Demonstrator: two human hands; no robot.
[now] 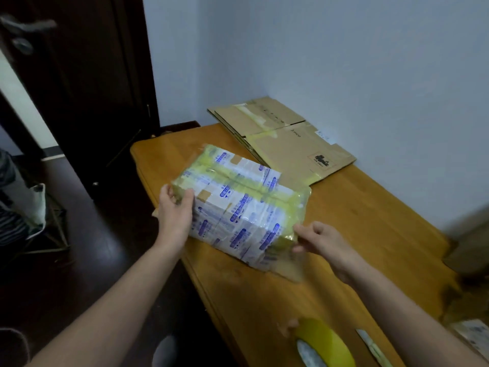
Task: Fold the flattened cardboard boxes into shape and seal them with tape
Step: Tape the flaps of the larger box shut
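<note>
Centrally, the tape-wrapped cardboard box (238,205) sits on the wooden counter (370,221), close to its left edge. The left hand (174,215) has its fingers clamped on the box's left end; the right hand (322,239) pinches the near-right corner. Flattened cardboard boxes (285,144) lie in the far wall corner, and a yellow tape roll (325,343) lies nearest. Bare counter opens rightward.

Sealed box (238,205), white with blue print, is wrapped all over in yellowish clear tape and is seen askew by the left edge of the surface (370,234). It is gripped at one end by the left hand (174,215) and pinched at its near corner by the right hand (321,239). Flattened brown boxes (285,139) are stacked at the far corner. A yellow tape roll (324,343), blurred, is found at the near edge.
</note>
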